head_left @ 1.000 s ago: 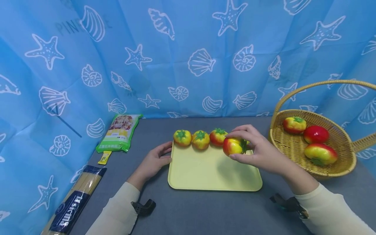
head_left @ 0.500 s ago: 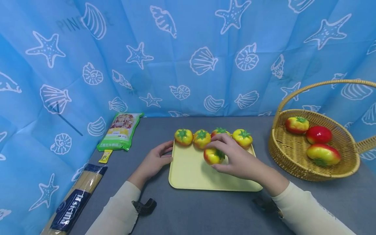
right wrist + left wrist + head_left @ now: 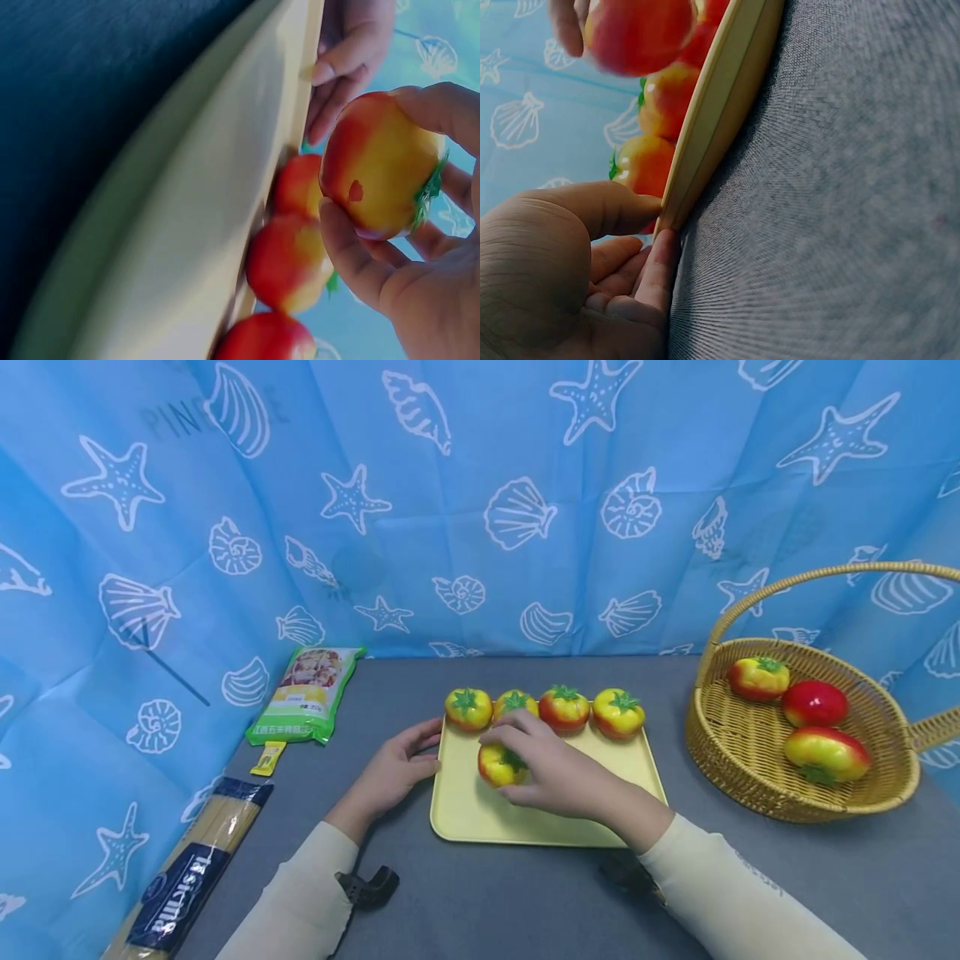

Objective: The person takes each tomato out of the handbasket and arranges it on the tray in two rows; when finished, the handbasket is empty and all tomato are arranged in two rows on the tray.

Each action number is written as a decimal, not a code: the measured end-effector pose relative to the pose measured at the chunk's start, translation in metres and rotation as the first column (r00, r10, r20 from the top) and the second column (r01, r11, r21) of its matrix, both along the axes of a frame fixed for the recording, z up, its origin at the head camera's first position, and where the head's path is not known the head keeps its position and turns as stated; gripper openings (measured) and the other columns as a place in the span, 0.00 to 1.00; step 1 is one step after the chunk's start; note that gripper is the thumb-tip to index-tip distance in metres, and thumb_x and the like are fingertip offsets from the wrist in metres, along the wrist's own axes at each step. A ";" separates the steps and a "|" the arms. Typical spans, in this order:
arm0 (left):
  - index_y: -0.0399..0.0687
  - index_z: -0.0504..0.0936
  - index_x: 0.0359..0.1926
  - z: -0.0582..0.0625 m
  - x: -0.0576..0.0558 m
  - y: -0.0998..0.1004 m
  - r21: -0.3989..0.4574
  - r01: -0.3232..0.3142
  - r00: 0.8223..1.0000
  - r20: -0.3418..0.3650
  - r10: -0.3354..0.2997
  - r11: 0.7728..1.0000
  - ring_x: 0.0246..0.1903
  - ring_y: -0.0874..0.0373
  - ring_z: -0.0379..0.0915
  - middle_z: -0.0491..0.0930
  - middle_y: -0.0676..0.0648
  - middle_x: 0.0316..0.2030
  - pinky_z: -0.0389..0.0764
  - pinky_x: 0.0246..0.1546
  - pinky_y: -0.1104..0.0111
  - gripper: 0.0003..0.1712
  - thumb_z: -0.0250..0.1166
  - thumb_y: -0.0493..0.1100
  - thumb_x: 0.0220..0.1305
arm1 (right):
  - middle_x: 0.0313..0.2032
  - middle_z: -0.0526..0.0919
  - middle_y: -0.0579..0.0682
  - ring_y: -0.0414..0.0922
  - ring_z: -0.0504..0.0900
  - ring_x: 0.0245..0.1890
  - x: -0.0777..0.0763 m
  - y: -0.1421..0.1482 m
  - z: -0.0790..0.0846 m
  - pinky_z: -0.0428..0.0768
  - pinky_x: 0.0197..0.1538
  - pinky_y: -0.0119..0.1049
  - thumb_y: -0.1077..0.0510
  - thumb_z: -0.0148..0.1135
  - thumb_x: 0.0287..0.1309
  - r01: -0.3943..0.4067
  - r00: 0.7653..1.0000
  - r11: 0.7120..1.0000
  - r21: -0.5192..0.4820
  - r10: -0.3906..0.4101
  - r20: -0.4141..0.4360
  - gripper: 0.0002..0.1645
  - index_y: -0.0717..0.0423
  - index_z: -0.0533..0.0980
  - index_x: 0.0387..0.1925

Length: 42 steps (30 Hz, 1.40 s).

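Observation:
My right hand [image 3: 557,768] holds a red-and-yellow tomato [image 3: 499,765] with a green leafy top between thumb and fingers, over the left half of a pale yellow tray [image 3: 465,822]. In the right wrist view this tomato [image 3: 379,165] is gripped from its side, and whether its underside touches the tray cannot be told. Several similar tomatoes [image 3: 564,708] line the tray's far edge; the hand partly covers one. At the tray's left edge, my left hand [image 3: 390,774] holds the rim, its fingertips [image 3: 660,251] touching it in the left wrist view.
On the right stands a wicker basket [image 3: 708,760] with a tall handle, holding three red or red-and-yellow fruits [image 3: 815,703]. To the left lie a green food bag [image 3: 303,696], a small yellow packet [image 3: 268,758] and a pack of noodles [image 3: 193,868]. A blue curtain [image 3: 450,510] hangs behind.
My right hand has carried the held tomato leftward from the tray's right part and lower. The tomato at the row's right end is now uncovered. My left hand stays at the tray's edge.

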<state>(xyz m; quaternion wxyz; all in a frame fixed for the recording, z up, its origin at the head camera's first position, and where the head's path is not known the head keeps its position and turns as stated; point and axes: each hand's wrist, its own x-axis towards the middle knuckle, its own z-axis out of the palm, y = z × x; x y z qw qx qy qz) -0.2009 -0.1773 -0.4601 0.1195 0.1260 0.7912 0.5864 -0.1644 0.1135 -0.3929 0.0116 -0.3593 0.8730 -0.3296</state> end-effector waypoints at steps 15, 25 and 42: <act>0.37 0.62 0.84 0.002 0.001 -0.003 0.022 0.033 0.999 0.003 -0.033 0.999 0.70 0.39 0.72 0.69 0.34 0.76 0.77 0.69 0.53 0.41 0.65 0.32 0.74 | 0.64 0.74 0.59 0.56 0.73 0.63 -0.019 -0.031 -0.013 0.76 0.67 0.52 0.63 0.79 0.61 -0.029 0.999 0.994 0.105 0.032 -0.028 0.32 0.54 0.81 0.66; 0.36 0.62 0.84 0.003 -0.001 -0.003 0.022 0.032 0.999 0.008 -0.032 0.999 0.71 0.40 0.71 0.68 0.35 0.77 0.78 0.68 0.55 0.41 0.66 0.33 0.74 | 0.67 0.73 0.62 0.60 0.73 0.66 -0.025 -0.037 -0.018 0.77 0.67 0.56 0.62 0.78 0.63 -0.032 0.998 0.996 0.080 0.035 -0.044 0.31 0.52 0.81 0.67; 0.38 0.63 0.84 0.001 -0.002 -0.003 0.009 0.022 1.000 0.006 -0.022 1.000 0.70 0.42 0.73 0.70 0.37 0.76 0.79 0.68 0.55 0.42 0.67 0.33 0.73 | 0.67 0.72 0.55 0.52 0.73 0.66 -0.026 -0.043 -0.021 0.78 0.68 0.49 0.56 0.82 0.63 0.028 0.999 0.999 0.044 -0.029 0.027 0.40 0.52 0.76 0.74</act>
